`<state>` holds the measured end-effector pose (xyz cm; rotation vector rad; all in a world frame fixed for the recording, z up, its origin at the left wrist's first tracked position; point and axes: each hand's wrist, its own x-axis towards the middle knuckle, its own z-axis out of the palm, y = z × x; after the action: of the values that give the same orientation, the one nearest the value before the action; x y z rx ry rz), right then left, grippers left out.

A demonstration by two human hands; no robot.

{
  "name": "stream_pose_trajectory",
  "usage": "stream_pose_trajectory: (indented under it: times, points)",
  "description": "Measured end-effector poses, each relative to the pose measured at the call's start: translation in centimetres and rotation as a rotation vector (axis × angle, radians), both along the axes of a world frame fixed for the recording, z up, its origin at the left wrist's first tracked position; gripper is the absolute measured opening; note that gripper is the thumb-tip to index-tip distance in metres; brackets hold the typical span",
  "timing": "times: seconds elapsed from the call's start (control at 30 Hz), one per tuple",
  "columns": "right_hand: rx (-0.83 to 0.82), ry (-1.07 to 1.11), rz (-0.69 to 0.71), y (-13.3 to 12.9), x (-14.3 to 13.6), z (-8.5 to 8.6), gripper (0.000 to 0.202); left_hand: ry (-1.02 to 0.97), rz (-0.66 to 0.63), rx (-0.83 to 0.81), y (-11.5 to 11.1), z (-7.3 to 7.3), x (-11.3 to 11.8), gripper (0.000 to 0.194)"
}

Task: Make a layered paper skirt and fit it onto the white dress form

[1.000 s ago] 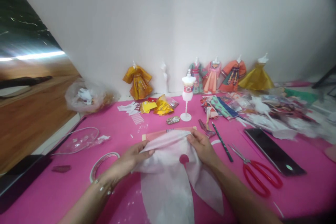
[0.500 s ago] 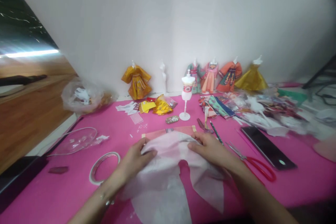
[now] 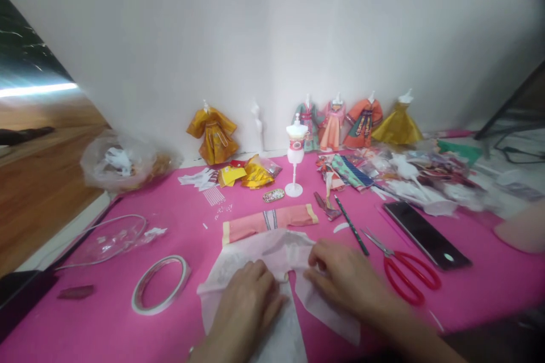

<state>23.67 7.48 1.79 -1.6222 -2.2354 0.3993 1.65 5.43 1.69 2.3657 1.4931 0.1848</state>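
A doll garment (image 3: pixel 272 247) of thin whitish fabric lies on the pink mat in front of me, with a long slit down its middle. Its peach strip (image 3: pixel 251 226) with cream ends and a patterned band stretches along the far side. My left hand (image 3: pixel 249 300) rests on the white fabric left of the slit, fingers curled closed on it. My right hand (image 3: pixel 340 275) has its fingers closed on the fabric's right part, beside the slit. The fingertips of both are partly hidden.
Scissors (image 3: pixel 398 266), a pencil (image 3: pixel 351 224) and a phone (image 3: pixel 428 233) lie to the right. At left is a tape roll (image 3: pixel 138 289). A white doll stand (image 3: pixel 294 159) is upright beyond the garment, and dressed doll forms (image 3: pixel 213 133) line the wall.
Both hands have come nearer to me, the left one also moving right toward the slit. The garment now lies flatter, and more of its peach strip shows.
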Motion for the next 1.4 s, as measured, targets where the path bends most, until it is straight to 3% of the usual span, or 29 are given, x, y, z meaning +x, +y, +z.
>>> stream_pose_trajectory:
  times: [0.17,0.33,0.57,0.87,1.07,1.27,1.4]
  points:
    - [-0.022,-0.201,0.038,-1.7,-0.7,-2.2,0.008,0.046,-0.002,-0.009,-0.2,-2.0,0.9,0.013]
    - [0.046,-0.087,0.137,-2.4,0.3,-4.4,0.013,-0.015,-0.040,0.018,-0.8,-2.2,0.4,0.024]
    - [0.063,0.145,0.153,-3.4,1.1,-3.0,0.020,-0.175,-0.026,0.091,-1.9,-1.4,-1.0,0.021]
    - [0.067,0.282,0.106,-3.4,1.1,-3.4,0.025,-0.361,0.061,0.171,-2.7,-2.9,-2.0,0.029]
    - [0.090,0.296,0.185,-3.7,0.4,-3.5,0.024,-0.394,-0.041,0.184,-2.6,-3.3,-1.5,0.023]
    - [0.160,0.307,0.168,-3.3,0.2,-3.7,0.020,-0.344,-0.038,0.282,-2.7,-4.3,-1.2,0.022]
    - [0.052,0.426,0.089,-3.0,0.3,-3.0,0.018,-0.376,-0.128,0.121,-1.8,-3.4,-1.8,0.026]
